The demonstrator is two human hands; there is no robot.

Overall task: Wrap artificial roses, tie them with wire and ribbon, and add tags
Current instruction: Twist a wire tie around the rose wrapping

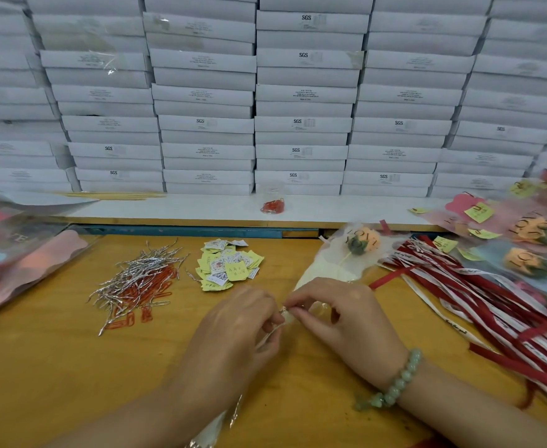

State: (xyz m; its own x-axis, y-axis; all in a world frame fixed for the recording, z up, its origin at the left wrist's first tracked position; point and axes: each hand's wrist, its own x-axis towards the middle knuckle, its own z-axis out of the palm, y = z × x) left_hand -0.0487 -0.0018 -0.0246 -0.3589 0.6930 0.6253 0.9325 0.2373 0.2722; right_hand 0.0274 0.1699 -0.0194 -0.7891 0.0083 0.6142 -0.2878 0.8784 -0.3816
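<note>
Lower centre: left hand [233,321] and right hand [336,313] both pinch the gathered stem end of the wrapped rose [361,244]; bloom lies just above-right of them on the counter [55,367].

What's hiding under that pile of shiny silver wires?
Some red paper clips poke out beneath the silver wires, lying on the wooden table. How many more sit under the pile's middle is covered.

1. Stacked white boxes [304,124] wall off everything from nine through twelve to three o'clock.
2. White ledge [201,205] runs right beneath them.
3. Orange-brown wooden table [55,367] spreads across six o'clock, evenly lit.
</note>
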